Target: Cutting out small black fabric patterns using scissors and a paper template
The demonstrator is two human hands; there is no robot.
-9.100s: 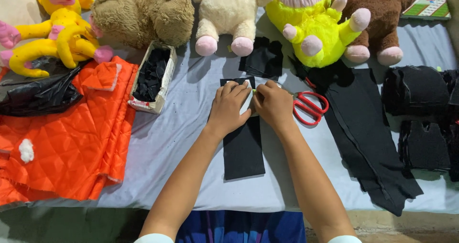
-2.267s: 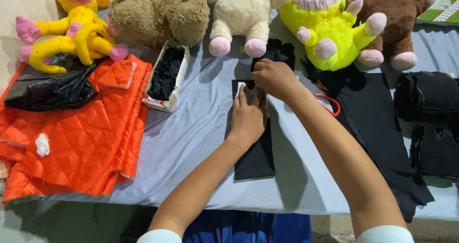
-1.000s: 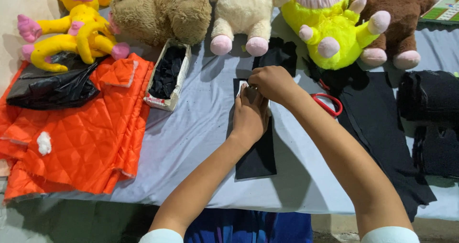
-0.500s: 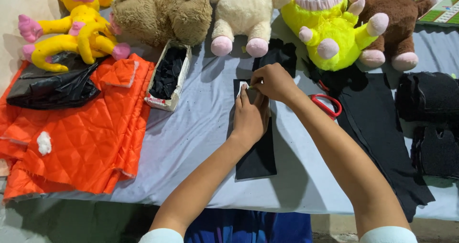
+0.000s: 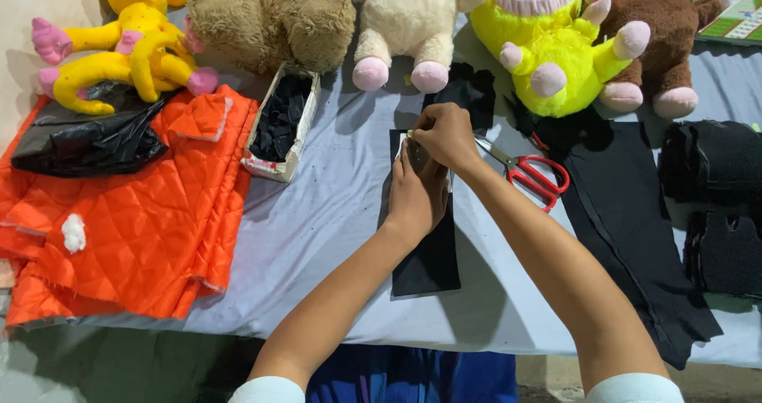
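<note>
Down on the grey table (image 5: pixel 333 213), a strip of black cloth (image 5: pixel 429 252) lies lengthwise in front of the person, its far end covered by both hands. The left hand (image 5: pixel 418 193) lies flat on the cloth, fingers spread and pressing it down rather than closed on anything. The right hand (image 5: pixel 446 136) has come in from the right to the cloth's far left corner, fingertips drawn together there; something small and pale shows at the fingertips, but it is too tiny and too covered to tell what it is, or whether it is pinched. Red-handled scissors (image 5: pixel 540 177) lie just right of the hands, their blades partly hidden behind the right wrist. Beyond, a row of stuffed toys (image 5: pixel 548 54) is cut off by the top edge. An orange quilted cloth (image 5: pixel 127 228) hangs over the left end, and a small box (image 5: pixel 282 121) of black pieces sits beside it.
</note>
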